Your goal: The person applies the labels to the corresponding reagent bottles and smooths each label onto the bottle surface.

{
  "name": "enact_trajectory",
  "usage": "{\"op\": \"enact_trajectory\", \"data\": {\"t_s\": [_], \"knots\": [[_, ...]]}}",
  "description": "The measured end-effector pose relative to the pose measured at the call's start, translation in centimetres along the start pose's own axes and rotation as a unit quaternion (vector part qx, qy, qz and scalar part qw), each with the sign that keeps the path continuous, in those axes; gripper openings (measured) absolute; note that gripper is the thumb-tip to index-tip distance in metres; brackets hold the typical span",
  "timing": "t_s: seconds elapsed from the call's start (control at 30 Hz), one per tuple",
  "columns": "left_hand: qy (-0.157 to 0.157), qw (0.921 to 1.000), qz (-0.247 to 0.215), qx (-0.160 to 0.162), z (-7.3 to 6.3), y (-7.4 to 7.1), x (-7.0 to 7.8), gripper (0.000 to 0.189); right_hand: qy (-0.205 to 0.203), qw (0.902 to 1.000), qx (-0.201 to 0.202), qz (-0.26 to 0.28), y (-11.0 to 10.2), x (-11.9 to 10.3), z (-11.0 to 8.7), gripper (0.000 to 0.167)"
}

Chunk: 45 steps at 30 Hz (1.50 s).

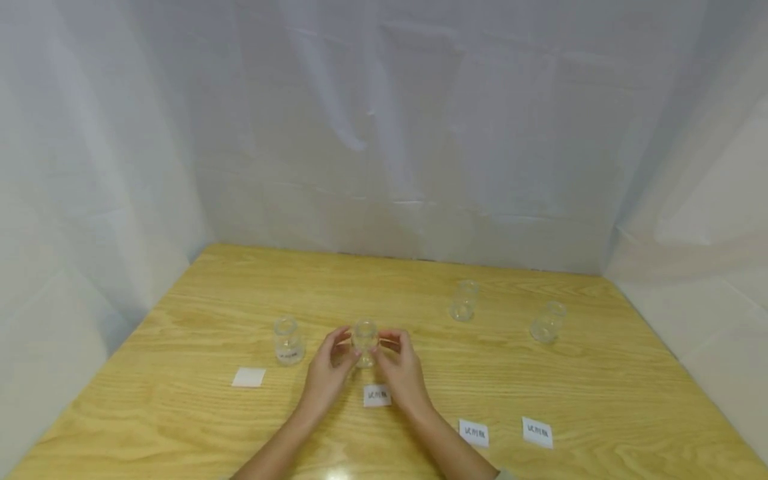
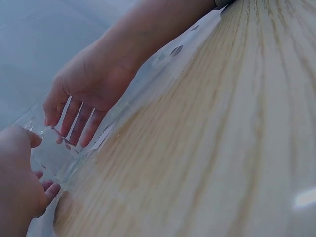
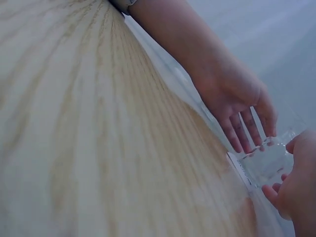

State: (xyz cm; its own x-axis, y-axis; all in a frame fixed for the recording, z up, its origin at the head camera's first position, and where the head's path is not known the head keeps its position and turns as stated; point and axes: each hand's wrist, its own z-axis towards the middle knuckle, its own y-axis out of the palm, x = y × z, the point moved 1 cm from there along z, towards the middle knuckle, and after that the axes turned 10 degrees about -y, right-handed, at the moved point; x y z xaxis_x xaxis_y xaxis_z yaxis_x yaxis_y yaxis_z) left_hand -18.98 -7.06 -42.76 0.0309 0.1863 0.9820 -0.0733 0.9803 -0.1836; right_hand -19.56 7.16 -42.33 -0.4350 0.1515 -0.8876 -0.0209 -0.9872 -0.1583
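Clear glass is clasped on both sides by two bare hands. By the left hand (image 1: 327,370), its thumb and fingers are bent partway to fit the wall of a small, clear, wide-mouthed glass bottle (image 1: 365,343); the opposite wall is held in the same manner by the right hand (image 1: 403,373), with the thumbs set at the near side and the fingers spread around the flanks. The bottle is thus placed directly between the hands, neither hand being nearer, and its long axis is held upright, mouth uppermost. Whether its base is fully rested on the table cannot be told.

Just in front of it, between the forearms, a white rectangular paper label (image 1: 377,395) is laid flat; three dark characters are borne on it, apparently 试剂瓶 ("reagent bottle"). No writing can be made out on the held bottle.

To the left, beside the left hand, a second clear glass bottle (image 1: 289,341) is stood, with dark lettering seen low on its front, too small to be read surely. Near it a blank white paper piece (image 1: 249,378) is laid.

On the right, the same characters seem to be carried by a middle-right white label (image 1: 474,433) and a far-right white label (image 1: 537,433). Farther back, two empty-looking clear glass bottles (image 1: 463,303) are stood well apart from the hands. All are borne by a yellow wood-grain table (image 1: 198,413), backed by white hanging sheeting (image 1: 420,133).
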Motion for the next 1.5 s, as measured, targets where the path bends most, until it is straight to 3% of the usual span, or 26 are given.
{"op": "enact_trajectory", "data": {"t_s": [0.13,0.23,0.3,0.37,0.47,0.53,0.63,0.7,0.8,0.87,1.0,1.13,1.23,1.37,1.5], "knots": [[0.042,0.9969,0.003,0.067,-0.3,-0.2,0.1,0.037,0.008,0.9999,0.007,-0.006,-0.5,-1.8,-0.2,0.025],[0.088,0.9924,0.033,0.08,-0.8,-0.5,0.1,0.022,0.007,0.9991,-0.035,-0.023,-1.3,-1.6,-0.4,0.017],[0.118,0.9893,0.069,0.051,-1.0,-0.8,0.0,0.017,-0.002,0.9958,-0.081,-0.044,-2.0,-0.5,-0.8,0.014],[0.136,0.984,0.115,0.001,-1.2,-1.0,-0.1,0.017,-0.014,0.989,-0.129,-0.071,-2.7,0.2,-1.2,0.013],[0.153,0.9671,0.191,-0.069,-1.4,-1.3,-0.4,0.016,-0.044,0.9746,-0.178,-0.129,-3.7,0.5,-2.0,0.016],[0.163,0.9502,0.244,-0.104,-1.5,-1.4,-0.5,0.018,-0.077,0.9619,-0.201,-0.169,-4.1,0.6,-2.4,0.02],[0.18,0.9262,0.305,-0.131,-1.7,-1.5,-0.5,0.028,-0.105,0.9447,-0.227,-0.212,-4.5,0.7,-2.8,0.024],[0.189,0.9144,0.331,-0.137,-1.8,-1.5,-0.5,0.034,-0.114,0.9361,-0.242,-0.228,-4.6,0.7,-2.8,0.027],[0.198,0.9049,0.351,-0.137,-1.8,-1.6,-0.4,0.035,-0.117,0.9271,-0.259,-0.245,-4.6,0.8,-2.9,0.029],[0.199,0.9025,0.356,-0.137,-1.8,-1.6,-0.5,0.033,-0.121,0.9238,-0.264,-0.25,-4.6,0.8,-2.9,0.029],[0.195,0.9057,0.351,-0.135,-1.8,-1.5,-0.6,0.031,-0.13,0.9195,-0.266,-0.258,-4.6,0.9,-2.8,0.027],[0.185,0.9185,0.32,-0.141,-1.8,-1.5,-0.7,0.03,-0.132,0.9232,-0.257,-0.253,-4.5,0.9,-2.8,0.029],[0.161,0.9344,0.277,-0.156,-1.8,-1.4,-0.8,0.028,-0.12,0.9349,-0.244,-0.227,-4.5,0.9,-2.8,0.027],[0.112,0.9561,0.202,-0.179,-1.7,-1.2,-0.8,0.022,-0.094,0.9581,-0.223,-0.153,-4.4,1.0,-2.7,0.02],[0.07,0.9689,0.142,-0.19,-1.5,-1.1,-0.7,0.015,-0.082,0.9733,-0.195,-0.09,-4.3,0.9,-2.6,0.018]]}}
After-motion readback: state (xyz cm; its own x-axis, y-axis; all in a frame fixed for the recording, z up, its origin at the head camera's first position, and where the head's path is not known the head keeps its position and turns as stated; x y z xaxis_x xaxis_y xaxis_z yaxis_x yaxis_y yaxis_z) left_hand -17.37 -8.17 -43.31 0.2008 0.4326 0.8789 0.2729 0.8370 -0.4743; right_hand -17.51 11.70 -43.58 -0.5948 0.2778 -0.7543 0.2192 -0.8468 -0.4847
